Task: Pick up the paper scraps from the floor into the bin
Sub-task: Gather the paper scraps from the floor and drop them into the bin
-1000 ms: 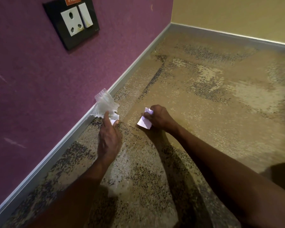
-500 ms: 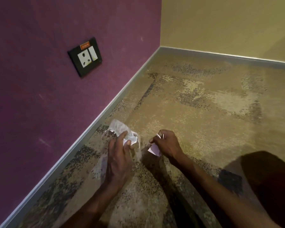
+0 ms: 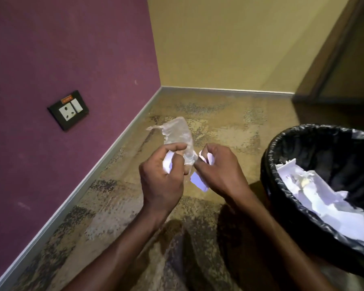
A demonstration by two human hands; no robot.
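Holding white paper scraps in both hands, a person crouches over a mottled brown floor, seen from a camera on their head looking down. The left hand has its fingers curled round a small wad of white paper and also a crumpled piece of clear plastic wrap, which sticks up and away from the knuckles toward the far corner. The right hand sits just beside it, fingers curled and pinching more white scraps; one flat piece hangs down below the thumb, between the two hands. Both grips are clamped on what they hold, and the hands almost touch at the fingertips, raised above the floor.

To the right, near the right forearm, stands a round bin lined with a black plastic bag. Inside it lies a heap of white torn paper, piled against the near side. The bin runs off the right edge of the view.

On the left rises a purple wall with a grey skirting strip along its foot. A black switch plate with a white socket and a white switch is fixed low on it. The far wall is yellow and meets the purple one at a corner. At the upper right stands a dark brown door frame.
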